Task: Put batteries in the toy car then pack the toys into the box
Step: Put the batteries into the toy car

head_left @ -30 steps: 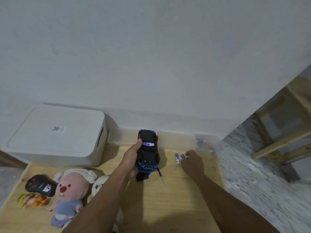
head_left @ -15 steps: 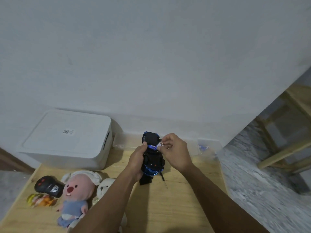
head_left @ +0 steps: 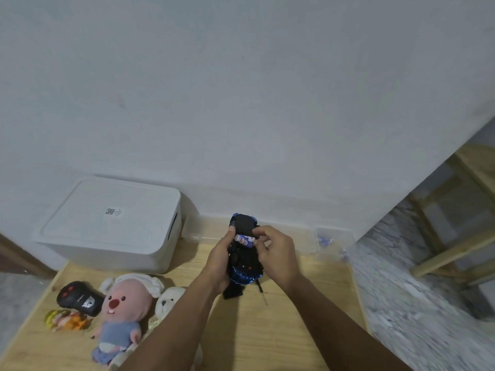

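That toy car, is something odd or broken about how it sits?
Nothing looks broken. The toy car is simply upside down in the left hand, while the right hand holds batteries against its underside.

Left hand (head_left: pixel 218 259) grips the upturned toy car (head_left: pixel 244 253); right hand (head_left: pixel 276 254) pinches a battery (head_left: pixel 244 241) against its underside

Blue-black toy car (head_left: pixel 245 259) held underside up, batteries (head_left: pixel 244 241) lying across it; white box (head_left: pixel 112 223) closed.
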`<move>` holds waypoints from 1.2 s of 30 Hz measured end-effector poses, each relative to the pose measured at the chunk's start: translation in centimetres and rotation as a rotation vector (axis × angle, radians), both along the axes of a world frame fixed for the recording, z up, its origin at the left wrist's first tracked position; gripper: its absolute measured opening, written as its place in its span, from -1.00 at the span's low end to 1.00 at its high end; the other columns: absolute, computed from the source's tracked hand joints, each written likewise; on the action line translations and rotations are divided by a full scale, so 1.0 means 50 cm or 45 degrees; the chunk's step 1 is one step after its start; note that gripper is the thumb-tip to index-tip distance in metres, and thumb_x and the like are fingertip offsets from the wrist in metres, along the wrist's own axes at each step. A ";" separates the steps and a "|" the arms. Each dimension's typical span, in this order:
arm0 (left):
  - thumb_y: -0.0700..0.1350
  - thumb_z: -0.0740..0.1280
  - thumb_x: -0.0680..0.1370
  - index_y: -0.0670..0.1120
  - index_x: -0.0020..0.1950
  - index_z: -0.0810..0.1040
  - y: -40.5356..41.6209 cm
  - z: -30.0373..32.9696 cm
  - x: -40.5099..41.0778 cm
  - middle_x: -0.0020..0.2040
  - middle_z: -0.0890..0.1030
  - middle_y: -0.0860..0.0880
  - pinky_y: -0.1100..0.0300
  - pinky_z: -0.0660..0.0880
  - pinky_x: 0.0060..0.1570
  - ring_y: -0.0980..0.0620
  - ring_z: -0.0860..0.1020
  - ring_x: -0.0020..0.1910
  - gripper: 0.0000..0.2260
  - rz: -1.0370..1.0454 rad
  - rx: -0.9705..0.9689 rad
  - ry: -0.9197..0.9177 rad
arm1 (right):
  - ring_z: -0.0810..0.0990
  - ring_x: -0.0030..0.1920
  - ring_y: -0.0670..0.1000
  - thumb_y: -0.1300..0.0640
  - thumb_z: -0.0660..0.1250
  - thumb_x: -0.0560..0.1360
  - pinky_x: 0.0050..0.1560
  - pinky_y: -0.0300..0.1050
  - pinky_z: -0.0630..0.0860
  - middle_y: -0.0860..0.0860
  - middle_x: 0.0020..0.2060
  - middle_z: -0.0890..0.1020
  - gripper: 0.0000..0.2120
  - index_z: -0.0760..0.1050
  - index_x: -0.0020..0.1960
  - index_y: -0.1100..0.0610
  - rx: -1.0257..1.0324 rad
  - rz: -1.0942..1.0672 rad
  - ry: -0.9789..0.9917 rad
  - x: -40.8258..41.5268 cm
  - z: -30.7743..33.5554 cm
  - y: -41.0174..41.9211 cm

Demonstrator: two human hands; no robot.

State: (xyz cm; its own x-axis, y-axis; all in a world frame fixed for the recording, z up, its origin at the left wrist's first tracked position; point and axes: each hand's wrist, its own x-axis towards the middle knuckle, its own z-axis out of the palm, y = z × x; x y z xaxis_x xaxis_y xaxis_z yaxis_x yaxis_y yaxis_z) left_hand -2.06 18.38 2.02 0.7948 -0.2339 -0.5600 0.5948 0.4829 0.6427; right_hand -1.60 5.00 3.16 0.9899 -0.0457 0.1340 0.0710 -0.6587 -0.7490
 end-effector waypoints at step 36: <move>-0.03 0.32 0.59 -0.17 0.00 0.44 -0.008 -0.016 -0.007 -0.12 0.65 -0.22 0.03 0.61 -0.24 -0.15 0.65 -0.26 -0.80 0.035 0.352 -0.106 | 0.66 -0.31 0.03 -0.06 0.55 0.28 -0.21 0.05 0.65 -0.01 -0.39 0.65 -0.72 0.53 -0.32 0.09 0.373 -0.407 0.375 0.007 -0.046 -0.005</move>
State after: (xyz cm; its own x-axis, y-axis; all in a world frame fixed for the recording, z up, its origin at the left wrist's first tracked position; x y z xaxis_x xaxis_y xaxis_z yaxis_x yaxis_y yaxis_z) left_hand -2.41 17.97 1.20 0.8446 -0.0586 -0.5322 0.5237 0.2978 0.7982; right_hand -1.23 4.74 0.87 0.9141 -0.3456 -0.2119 -0.3411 -0.3730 -0.8629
